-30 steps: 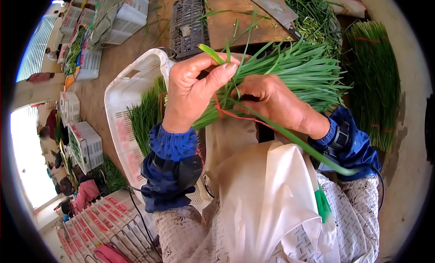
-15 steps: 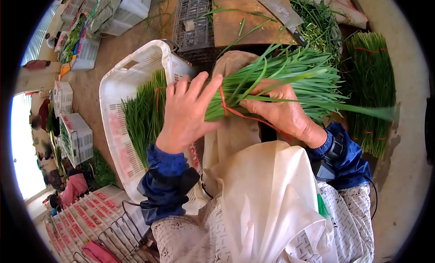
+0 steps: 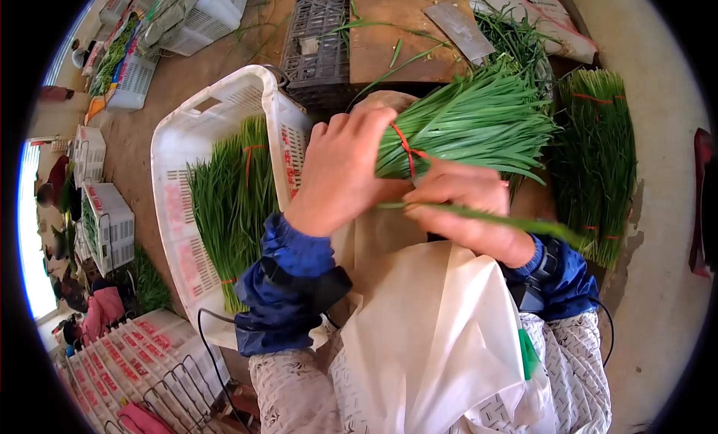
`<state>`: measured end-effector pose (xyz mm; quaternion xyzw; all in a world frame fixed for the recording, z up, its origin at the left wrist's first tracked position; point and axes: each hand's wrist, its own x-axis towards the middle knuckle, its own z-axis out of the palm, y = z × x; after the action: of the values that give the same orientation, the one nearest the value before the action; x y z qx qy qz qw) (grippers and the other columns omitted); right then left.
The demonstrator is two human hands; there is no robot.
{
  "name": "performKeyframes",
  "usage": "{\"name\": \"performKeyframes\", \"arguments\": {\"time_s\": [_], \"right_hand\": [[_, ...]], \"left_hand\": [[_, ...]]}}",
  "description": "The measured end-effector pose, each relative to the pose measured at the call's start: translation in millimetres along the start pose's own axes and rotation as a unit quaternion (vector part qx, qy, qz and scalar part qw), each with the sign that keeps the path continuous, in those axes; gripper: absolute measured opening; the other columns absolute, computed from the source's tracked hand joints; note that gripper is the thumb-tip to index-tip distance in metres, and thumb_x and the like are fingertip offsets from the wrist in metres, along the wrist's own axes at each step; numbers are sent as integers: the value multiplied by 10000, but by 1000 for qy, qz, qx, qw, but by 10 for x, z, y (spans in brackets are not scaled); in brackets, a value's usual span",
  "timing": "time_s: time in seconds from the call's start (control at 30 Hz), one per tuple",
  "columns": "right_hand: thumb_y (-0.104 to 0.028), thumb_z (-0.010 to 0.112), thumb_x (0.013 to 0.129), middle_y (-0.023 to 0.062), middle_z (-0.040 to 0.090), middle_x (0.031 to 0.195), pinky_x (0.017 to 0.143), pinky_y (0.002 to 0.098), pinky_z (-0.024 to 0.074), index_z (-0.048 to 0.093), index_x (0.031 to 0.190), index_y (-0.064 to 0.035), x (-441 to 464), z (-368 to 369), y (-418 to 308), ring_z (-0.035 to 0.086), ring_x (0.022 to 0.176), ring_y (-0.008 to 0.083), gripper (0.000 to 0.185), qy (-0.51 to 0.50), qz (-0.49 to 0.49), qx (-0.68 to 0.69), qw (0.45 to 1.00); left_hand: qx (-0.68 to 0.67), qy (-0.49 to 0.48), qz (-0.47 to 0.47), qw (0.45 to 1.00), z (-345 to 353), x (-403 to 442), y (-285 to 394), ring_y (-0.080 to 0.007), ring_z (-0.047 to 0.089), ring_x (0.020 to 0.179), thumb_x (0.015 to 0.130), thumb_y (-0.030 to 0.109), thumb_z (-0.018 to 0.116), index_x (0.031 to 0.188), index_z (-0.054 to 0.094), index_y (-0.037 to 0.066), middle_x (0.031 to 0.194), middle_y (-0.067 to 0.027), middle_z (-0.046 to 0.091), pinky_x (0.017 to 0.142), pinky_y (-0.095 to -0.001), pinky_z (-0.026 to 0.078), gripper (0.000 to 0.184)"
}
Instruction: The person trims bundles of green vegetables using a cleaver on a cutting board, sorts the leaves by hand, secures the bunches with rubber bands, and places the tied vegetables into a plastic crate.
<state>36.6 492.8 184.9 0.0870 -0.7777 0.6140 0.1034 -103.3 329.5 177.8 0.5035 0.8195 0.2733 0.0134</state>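
Observation:
A bundle of long green leaves lies across my lap, with a red tie around it. My left hand is wrapped round the bundle just left of the tie. My right hand is closed below the tie, pinching a single long green leaf that points right. Its fingertips are close to the tie's lower end. A cream apron covers my lap beneath both hands.
A white crate on the left holds tied green bundles. Ahead are a dark crate, a wooden board and a cleaver. More bundles lie at right. Stacked crates and people are at far left.
My left hand has gone from spread fingers to gripping the bundle. My right hand has moved down out of the leaves, drawing one leaf below the bundle.

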Motion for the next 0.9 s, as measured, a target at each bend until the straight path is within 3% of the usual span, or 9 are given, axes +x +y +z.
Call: {"name": "performKeyframes", "arguments": {"time_s": [0.03,0.1,0.17,0.23,0.3,0.37,0.63,0.77,0.9], "right_hand": [[-96,700,854,105,642,790,642,330,488,682,952,3,-35,-87,85,601,682,230,140,63,-79,-62,993],[-220,595,967,60,642,770,547,274,419,610,819,-49,-233,-382,220,549,620,123,226,250,48,202,946],[-403,421,1017,74,642,779,502,240,352,592,943,-35,-122,-791,286,497,562,108,413,288,60,452,842],[-308,483,1005,84,672,847,515,252,375,614,999,-20,-101,-733,217,528,582,120,317,350,165,216,896],[-79,634,884,125,693,945,604,324,490,648,1054,-25,-106,-585,320,631,721,212,179,185,5,-173,967],[-69,667,761,98,635,998,690,354,499,678,959,-68,95,-450,372,602,830,306,198,137,-158,-400,892],[-185,609,711,39,551,874,781,380,420,597,791,-94,141,-366,429,536,875,240,122,2,-223,-450,865],[-116,581,736,76,554,870,692,366,518,590,786,-74,-108,-299,281,613,843,253,66,-49,-81,-403,910],[-25,650,753,114,564,875,561,385,534,642,878,-10,-319,-170,326,629,675,304,127,26,-36,-281,959]], "left_hand": [[-47,27,12,998,-23,11,-23,-351,587,1114,682,219,818,1146,573,58,1246,-133,603,949,-425,446,549],[-51,24,43,997,-80,-52,-58,-365,590,1073,720,110,791,974,578,24,1236,-166,594,924,-437,453,342],[-38,6,78,996,-38,-108,-63,-360,602,1026,721,64,772,886,588,17,1194,-165,609,881,-437,465,251],[3,15,114,993,-53,-93,12,-346,610,994,695,45,773,833,591,18,1145,-156,627,848,-432,468,230],[37,23,119,992,-45,-83,90,-336,612,999,664,40,780,820,597,12,1120,-144,639,842,-433,470,242],[62,19,114,991,-47,-79,128,-335,613,1001,658,32,779,819,614,7,1125,-138,640,842,-433,471,232],[103,8,116,988,-68,-128,214,-326,619,1006,644,4,771,841,666,-16,1139,-128,640,821,-435,478,224],[121,16,123,985,7,-152,263,-334,620,1010,644,-11,762,813,653,-23,1135,-128,643,819,-440,474,202],[138,17,139,981,55,-218,261,-332,619,1026,640,-6,773,808,637,-10,1135,-134,643,832,-433,464,216]]}}
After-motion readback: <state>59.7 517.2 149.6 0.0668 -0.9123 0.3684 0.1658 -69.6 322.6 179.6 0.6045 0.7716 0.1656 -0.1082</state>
